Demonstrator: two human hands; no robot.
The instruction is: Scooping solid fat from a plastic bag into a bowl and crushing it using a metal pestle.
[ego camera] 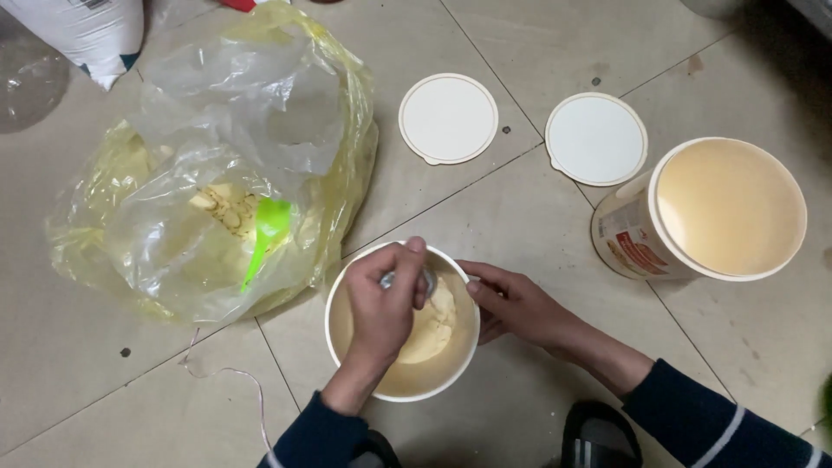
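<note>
Left hand [381, 299]: curled over the mouth of the tub [347, 286], fingers bent shut around a spoon [406, 279], thumb tip up at the far rim; knuckles toward the camera, wrist over the near rim.
Spoon: metal, only a short part showing between the fingers, down inside the tub over the powder [431, 334]; whether bowl or handle shows, cannot tell.
Right hand [511, 303]: half closed, fingers bent against the right outer wall and rim of the tub, thumb along the rim; holding nothing loose, steadying by touch.
Tub: round, white-rimmed, open, upright on the floor [104, 381] directly under both hands, low centre of view.
Powder: pale yellow, heaped toward the right side inside the tub, well below the rim.
Second tub [732, 208]: same kind, labelled wall, tilted toward the camera, open mouth showing a smooth pale filling; well to the right, apart from the hands.
Lids [448, 118]: two white discs flat on the floor beyond the tubs, side by side, not touching.
Bag [260, 104]: yellow and clear plastic, open and crumpled, left of the tub and close to it, more powder inside.
Scoop [267, 232]: green, resting in the bag's powder.
Sack [82, 30]: white, at the top left corner.
Sleeves [711, 416]: dark with a pale stripe.
Floor: beige tile.
</note>
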